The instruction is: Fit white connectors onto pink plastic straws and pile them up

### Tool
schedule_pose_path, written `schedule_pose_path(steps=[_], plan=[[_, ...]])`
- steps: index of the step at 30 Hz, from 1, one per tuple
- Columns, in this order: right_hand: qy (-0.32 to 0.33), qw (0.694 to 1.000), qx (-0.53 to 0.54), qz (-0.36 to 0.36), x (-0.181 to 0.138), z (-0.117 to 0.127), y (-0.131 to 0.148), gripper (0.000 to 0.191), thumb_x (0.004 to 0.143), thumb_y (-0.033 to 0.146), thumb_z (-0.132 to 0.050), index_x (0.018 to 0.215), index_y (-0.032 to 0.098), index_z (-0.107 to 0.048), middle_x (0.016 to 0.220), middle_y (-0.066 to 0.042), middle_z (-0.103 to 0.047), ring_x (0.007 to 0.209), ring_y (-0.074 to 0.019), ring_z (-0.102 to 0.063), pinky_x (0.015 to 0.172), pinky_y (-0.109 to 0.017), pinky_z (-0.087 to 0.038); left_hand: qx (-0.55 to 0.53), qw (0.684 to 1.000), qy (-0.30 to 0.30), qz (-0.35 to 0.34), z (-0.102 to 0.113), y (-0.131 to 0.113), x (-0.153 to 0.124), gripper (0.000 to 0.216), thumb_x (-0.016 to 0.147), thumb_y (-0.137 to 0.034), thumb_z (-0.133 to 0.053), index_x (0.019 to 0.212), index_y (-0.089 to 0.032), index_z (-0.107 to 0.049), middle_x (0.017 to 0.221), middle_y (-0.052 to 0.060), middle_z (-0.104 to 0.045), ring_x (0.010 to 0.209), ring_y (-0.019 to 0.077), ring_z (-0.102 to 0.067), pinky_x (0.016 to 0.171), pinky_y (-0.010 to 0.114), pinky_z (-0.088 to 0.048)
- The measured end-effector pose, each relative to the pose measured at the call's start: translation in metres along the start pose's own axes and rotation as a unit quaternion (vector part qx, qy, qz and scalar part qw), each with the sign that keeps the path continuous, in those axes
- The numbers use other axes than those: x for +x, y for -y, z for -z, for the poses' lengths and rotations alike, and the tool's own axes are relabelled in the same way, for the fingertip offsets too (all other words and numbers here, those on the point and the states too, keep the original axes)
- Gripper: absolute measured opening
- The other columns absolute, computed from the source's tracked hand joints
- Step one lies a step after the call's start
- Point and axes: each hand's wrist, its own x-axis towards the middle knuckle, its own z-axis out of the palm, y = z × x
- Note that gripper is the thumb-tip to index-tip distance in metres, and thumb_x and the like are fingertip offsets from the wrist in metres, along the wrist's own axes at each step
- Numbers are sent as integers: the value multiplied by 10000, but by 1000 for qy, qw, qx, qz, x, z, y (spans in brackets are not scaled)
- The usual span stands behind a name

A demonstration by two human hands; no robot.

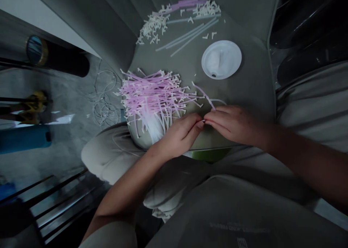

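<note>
My left hand (179,135) and my right hand (233,126) meet at the fingertips, pinching a small plastic piece (202,122) that is barely visible. A thin pink plastic strip (203,95) runs down to my right fingers. Just left of my left hand lies a large heap of pink and white plastic strips (152,99), many with small crosspieces. Farther away are a pile of small white plastic pieces (152,27) and several long grey strips (190,34). A round white plastic lid (221,59) lies to their lower right.
Everything lies on a grey-green cloth (239,85) spread over my lap, with beige trousers (108,153) at its edge. A coil of thin white wire (104,99) lies on the concrete floor, near a black cylinder (59,59) and a blue cylinder (24,139).
</note>
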Motion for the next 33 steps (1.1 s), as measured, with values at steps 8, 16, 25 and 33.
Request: schedule_pose_path(steps=[8, 16, 25, 33], plan=[[4, 1000, -3, -14, 1, -3, 1, 209, 960, 184, -437, 882, 167, -630, 810, -50, -643, 746, -154, -561, 684, -278, -395, -19, 999, -25, -6, -1, 3, 2, 189, 961, -252, -429, 836, -176, -549, 693, -10, -536, 636, 107, -502, 581, 244, -384], [6, 999, 10, -35, 1, -5, 3, 254, 978, 230, -403, 860, 176, -622, 793, -46, -652, 746, -158, -579, 694, -283, -413, -49, 998, -49, -9, -7, 3, 1, 223, 964, -262, -419, 796, -174, -535, 659, -16, -499, 621, 108, -482, 590, 255, -375], [-31, 999, 20, -39, 0, -12, 2, 198, 959, 212, -428, 907, 195, -618, 818, -43, -683, 767, -163, -617, 720, -287, -456, -54, 995, -78, -16, -12, 5, 4, 237, 964, -254, -406, 758, -180, -497, 644, -15, -485, 611, 108, -465, 570, 259, -362], [-44, 998, 25, -42, -1, -15, -1, 186, 958, 195, -431, 917, 196, -613, 838, -39, -699, 783, -156, -634, 729, -286, -473, -42, 995, -86, -21, -14, 8, 5, 220, 960, -244, -416, 779, -176, -519, 661, -14, -506, 627, 105, -479, 573, 254, -362]])
